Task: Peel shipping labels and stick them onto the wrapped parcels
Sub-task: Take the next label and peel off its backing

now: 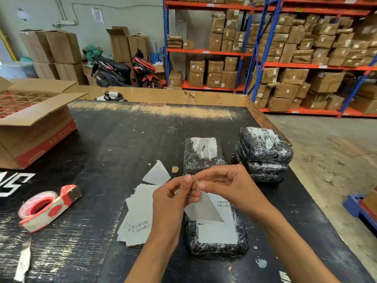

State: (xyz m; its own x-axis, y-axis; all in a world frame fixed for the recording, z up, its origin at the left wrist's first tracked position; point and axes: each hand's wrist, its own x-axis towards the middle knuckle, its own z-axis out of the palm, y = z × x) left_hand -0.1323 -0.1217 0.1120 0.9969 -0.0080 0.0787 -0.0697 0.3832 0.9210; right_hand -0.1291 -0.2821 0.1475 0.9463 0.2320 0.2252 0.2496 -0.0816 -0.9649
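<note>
My left hand [173,193] and my right hand [226,182] meet above the black table [102,150], both pinching the top corner of a shipping label [206,209] whose backing is partly folded away. Under it lies a black wrapped parcel [216,240] with a white label on top. A pile of loose labels [138,215] lies left of that parcel. Another wrapped parcel [204,156] with torn white paper lies beyond my hands. A stack of wrapped parcels [264,154] sits at the right.
A red tape dispenser [49,207] lies at the left. An open cardboard box [34,121] stands at the far left corner. A peeled backing sheet [157,173] lies near the pile. The table's right edge drops to the concrete floor; shelves of cartons stand behind.
</note>
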